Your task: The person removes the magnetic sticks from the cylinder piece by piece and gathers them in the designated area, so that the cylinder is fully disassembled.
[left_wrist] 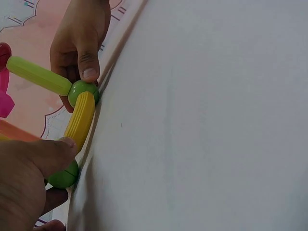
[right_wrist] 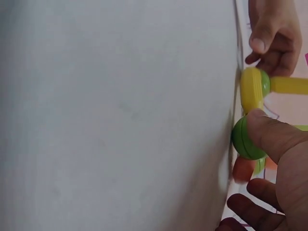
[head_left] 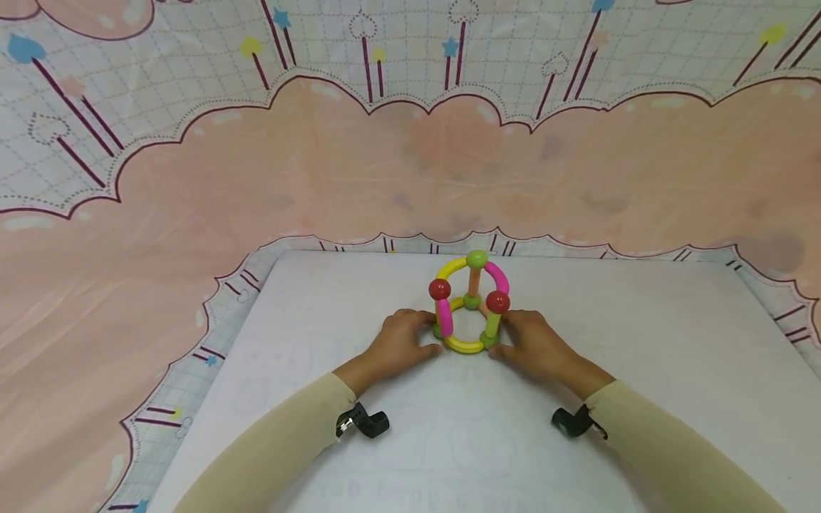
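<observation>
A toy frame of coloured magnetic rods and balls (head_left: pixel 465 346) stands on the white table in the head view. Curved yellow and pink rods form its rings, with green balls low down and two red balls (head_left: pixel 497 302) higher up. My left hand (head_left: pixel 399 340) holds its lower left side; in the left wrist view the thumb lies where a yellow rod (left_wrist: pixel 81 120) meets a green ball (left_wrist: pixel 65 175). At the lower right, my right hand (head_left: pixel 535 343) grips the base, its thumb against another green ball (right_wrist: pixel 246 139) in the right wrist view. Some fingers are hidden behind the frame.
The white tabletop (head_left: pixel 449 442) extends around both forearms, and its far edge lies just behind the toy. A patterned peach cloth (head_left: pixel 385 178) hangs beyond and spreads along the sides. Black wrist camera mounts (head_left: pixel 368 422) sit at both sleeves.
</observation>
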### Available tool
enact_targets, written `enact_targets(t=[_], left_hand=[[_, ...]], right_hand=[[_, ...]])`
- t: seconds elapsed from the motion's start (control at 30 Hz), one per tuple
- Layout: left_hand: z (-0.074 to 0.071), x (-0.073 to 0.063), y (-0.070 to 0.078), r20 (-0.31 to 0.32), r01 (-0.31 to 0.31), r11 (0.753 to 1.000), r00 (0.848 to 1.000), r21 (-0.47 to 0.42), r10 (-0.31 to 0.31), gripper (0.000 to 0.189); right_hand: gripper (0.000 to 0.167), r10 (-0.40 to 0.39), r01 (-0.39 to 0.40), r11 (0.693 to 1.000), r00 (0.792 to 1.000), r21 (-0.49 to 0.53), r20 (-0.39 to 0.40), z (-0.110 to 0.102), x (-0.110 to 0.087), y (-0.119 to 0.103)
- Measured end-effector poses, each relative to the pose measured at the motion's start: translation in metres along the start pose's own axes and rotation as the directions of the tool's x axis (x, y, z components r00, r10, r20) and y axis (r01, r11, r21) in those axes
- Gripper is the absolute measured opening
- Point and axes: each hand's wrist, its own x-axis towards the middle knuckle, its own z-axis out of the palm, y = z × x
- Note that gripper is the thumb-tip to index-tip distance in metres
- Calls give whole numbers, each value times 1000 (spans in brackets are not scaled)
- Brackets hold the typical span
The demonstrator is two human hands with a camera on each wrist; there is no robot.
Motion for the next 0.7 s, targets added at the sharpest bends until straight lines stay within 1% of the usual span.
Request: enact_targets(t=[0.13, 0.33, 0.5, 0.7], left_hand=[[0, -5, 3, 11, 1, 1000, 1000, 2, -1, 53], [-3, -11, 10, 40, 4, 1000, 999, -10, -4, 53], [-3, -15, 11, 46, -14, 1000, 999, -8, 14, 54], [-1, -19, 13, 50, -30, 999, 998, -17, 31, 53]], right_hand=[[73, 4, -4, 1000, 1000, -15, -3, -3, 1, 3], [57, -15, 15, 1000, 1000, -17, -21, -5, -1, 8], [47, -33, 33, 999, 999, -15, -33, -7, 0, 10], [39, -51, 50, 999, 998, -21, -46, -9, 1, 12]])
